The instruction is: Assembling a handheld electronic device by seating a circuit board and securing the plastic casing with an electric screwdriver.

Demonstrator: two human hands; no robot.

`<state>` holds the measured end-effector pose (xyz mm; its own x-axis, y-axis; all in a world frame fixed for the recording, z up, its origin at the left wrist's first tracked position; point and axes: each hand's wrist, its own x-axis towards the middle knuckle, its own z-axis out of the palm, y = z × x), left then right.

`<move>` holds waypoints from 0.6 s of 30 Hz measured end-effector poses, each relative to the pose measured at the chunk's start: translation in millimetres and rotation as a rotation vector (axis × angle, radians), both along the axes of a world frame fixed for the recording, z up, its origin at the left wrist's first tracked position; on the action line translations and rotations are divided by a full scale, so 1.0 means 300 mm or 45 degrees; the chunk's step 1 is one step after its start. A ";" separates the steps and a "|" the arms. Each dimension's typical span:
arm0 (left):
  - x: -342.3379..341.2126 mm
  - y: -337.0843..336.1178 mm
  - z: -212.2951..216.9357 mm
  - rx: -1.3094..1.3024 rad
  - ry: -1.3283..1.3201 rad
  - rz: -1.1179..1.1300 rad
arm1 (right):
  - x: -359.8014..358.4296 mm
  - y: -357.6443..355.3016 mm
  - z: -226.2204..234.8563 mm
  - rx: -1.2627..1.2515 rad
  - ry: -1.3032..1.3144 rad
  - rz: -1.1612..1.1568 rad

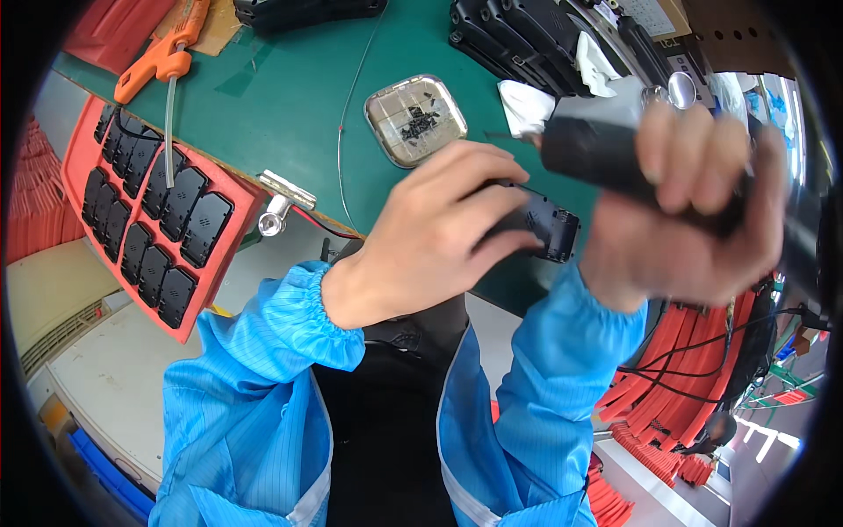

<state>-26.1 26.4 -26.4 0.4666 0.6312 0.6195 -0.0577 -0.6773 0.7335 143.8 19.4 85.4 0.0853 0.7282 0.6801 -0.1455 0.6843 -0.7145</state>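
My left hand has its fingers closed round a small black plastic housing, held low over the green table. Part of the housing is hidden behind those fingers. In my right hand is a black cylindrical electric screwdriver, lying roughly level with its thin tip pointing left. Both this hand and the tool are smeared by motion. The tip is above the housing and apart from it. Just beyond my left hand, a clear-rimmed dish holds small dark pieces, too small to name surely.
At left, a red foam tray carries several black covers by the table edge, near a metal clip. An orange glue gun lies at the far left. Black casings and white tissue sit far right; red foam sheets hang lower right.
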 end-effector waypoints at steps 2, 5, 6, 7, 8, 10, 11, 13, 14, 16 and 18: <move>0.006 0.001 0.014 -0.025 -0.080 0.083 | -0.004 -0.097 0.048 -0.036 0.216 -0.025; -0.019 0.004 0.011 -0.042 -0.120 0.206 | -0.002 -0.167 0.049 -0.045 0.226 -0.106; -0.022 0.005 0.008 -0.024 -0.108 0.206 | 0.000 -0.180 0.046 -0.034 0.215 -0.094; -0.021 0.003 0.012 -0.026 -0.105 0.202 | -0.002 -0.190 0.045 -0.046 0.201 -0.119; -0.021 0.003 0.022 -0.009 -0.092 0.213 | -0.002 -0.196 0.042 -0.047 0.203 -0.124; -0.018 0.000 0.036 0.028 -0.065 0.233 | -0.008 -0.206 0.035 -0.057 0.215 -0.117; -0.018 0.000 0.033 0.029 -0.062 0.233 | -0.012 -0.206 0.032 -0.061 0.221 -0.107; -0.022 0.003 0.025 0.043 -0.047 0.198 | -0.013 -0.206 0.028 -0.065 0.217 -0.092; -0.024 0.004 0.023 0.050 -0.039 0.181 | -0.013 -0.205 0.026 -0.070 0.210 -0.076; -0.026 0.004 0.024 0.040 -0.036 0.179 | -0.012 -0.205 0.024 -0.074 0.203 -0.064; -0.025 0.004 0.028 0.020 -0.036 0.174 | -0.010 -0.206 0.024 -0.076 0.207 -0.054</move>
<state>-33.7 27.7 -18.0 0.3590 0.6781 0.6413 0.0157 -0.6914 0.7223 140.7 -42.3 92.4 0.2222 0.7600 0.6108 -0.2340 0.6497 -0.7233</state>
